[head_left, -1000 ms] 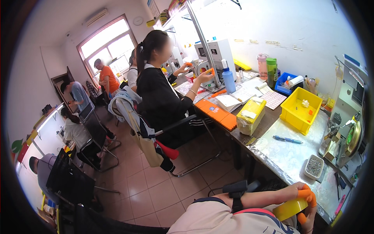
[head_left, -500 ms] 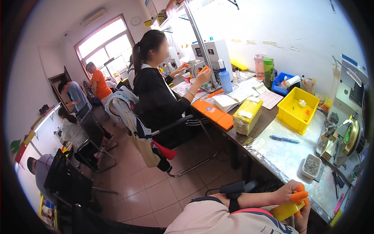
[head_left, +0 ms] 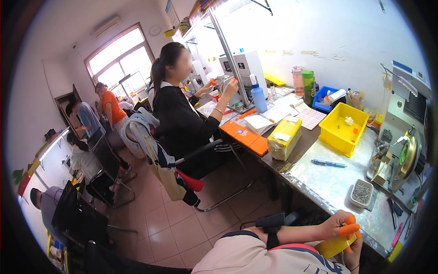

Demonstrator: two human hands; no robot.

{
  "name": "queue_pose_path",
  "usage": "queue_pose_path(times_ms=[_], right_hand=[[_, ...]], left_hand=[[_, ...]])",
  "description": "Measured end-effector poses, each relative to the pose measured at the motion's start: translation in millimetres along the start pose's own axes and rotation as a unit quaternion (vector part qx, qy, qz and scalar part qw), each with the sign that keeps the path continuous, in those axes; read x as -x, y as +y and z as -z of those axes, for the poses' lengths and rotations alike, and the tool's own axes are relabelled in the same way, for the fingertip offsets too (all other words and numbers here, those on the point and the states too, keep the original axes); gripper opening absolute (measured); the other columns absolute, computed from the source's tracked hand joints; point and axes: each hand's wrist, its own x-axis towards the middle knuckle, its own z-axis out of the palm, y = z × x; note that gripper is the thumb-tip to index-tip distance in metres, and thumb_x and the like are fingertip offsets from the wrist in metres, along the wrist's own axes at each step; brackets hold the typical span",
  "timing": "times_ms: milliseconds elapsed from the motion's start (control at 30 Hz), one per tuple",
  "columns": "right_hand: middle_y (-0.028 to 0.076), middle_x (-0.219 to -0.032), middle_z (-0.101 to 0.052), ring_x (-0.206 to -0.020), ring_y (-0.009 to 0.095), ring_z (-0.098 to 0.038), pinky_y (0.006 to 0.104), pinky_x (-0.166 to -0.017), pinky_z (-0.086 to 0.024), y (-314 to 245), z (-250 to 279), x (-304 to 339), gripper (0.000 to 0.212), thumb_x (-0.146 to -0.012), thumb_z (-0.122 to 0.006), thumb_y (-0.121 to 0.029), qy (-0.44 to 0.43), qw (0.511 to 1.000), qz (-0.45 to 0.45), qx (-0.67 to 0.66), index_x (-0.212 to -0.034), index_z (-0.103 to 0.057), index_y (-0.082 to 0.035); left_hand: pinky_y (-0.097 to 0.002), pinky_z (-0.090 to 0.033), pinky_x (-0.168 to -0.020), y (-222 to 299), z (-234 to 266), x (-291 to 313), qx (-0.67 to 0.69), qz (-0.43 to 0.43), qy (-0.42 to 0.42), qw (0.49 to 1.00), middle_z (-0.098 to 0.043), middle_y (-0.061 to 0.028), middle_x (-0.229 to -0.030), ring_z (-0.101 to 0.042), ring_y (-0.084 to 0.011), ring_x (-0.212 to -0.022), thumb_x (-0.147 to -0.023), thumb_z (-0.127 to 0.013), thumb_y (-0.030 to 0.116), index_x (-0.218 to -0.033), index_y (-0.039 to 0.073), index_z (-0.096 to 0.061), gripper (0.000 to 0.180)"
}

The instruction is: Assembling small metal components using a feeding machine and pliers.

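Note:
My left hand (head_left: 336, 224) comes in over my lap, its fingers closed and tipped with orange finger cots. Just below it, my right hand (head_left: 352, 259) is closed too, partly cut off by my clothing and the angle. Between them is a flat, glossy yellow strip (head_left: 331, 247), perhaps tape; its exact kind is unclear. Both hands appear to grip it, and any small piece in the fingertips is hidden. On the bench beyond stands a white tub (head_left: 362, 192) of small metal parts, with a blue pen (head_left: 328, 163) farther back.
A yellow bin (head_left: 340, 145) holds white and orange bits. A round-screened machine (head_left: 406, 160) stands at right, with tools (head_left: 392, 212) before it. A tape-wrapped yellow box (head_left: 285, 141) and orange boards (head_left: 244, 136) lie toward a seated co-worker (head_left: 182, 109). Chairs stand behind.
The whole view has shifted slightly, so the bench items sit a little farther left. My hands keep nearly the same hold. The co-worker's head and raised hands have moved a little.

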Motion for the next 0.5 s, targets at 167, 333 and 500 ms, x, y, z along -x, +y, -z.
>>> queue_pose_path(times_ms=[167,333,500], right_hand=[[0.006,-0.108,-0.053,-0.098,0.014,-0.053,0.0258,-0.084,-0.042,1,0,-2,0.039,-0.080,-0.057,-0.004,0.010,0.999,-0.012,-0.044,-0.116,-0.043,-0.003],[0.006,-0.105,-0.054,-0.094,0.013,-0.054,0.0259,-0.081,-0.044,6,-2,8,0.034,-0.080,-0.056,-0.003,0.034,0.996,0.006,-0.085,-0.113,-0.047,-0.002],[0.010,-0.103,-0.058,-0.095,0.016,-0.054,0.0289,-0.083,-0.041,-32,-16,-1,0.030,-0.080,-0.053,-0.010,-0.029,0.999,-0.013,-0.016,-0.108,-0.052,-0.001]], left_hand=[[-0.0251,-0.038,-0.055,4,-3,-3,-0.025,-0.017,0.008,1.000,-0.056,-0.0005,-0.062,-0.050,-0.0126,-0.058,-0.084,-0.057,0.022,-0.059,0.009,-0.053,0.028],[-0.0249,-0.038,-0.052,4,-14,-5,-0.073,-0.065,0.015,0.995,-0.054,-0.0024,-0.061,-0.050,-0.0127,-0.055,-0.082,-0.058,0.019,-0.059,0.007,-0.052,0.027],[-0.0256,-0.039,-0.055,18,1,2,-0.087,-0.064,-0.006,0.994,-0.053,-0.0063,-0.065,-0.052,-0.0162,-0.061,-0.082,-0.058,0.013,-0.068,0.004,-0.054,0.017]])
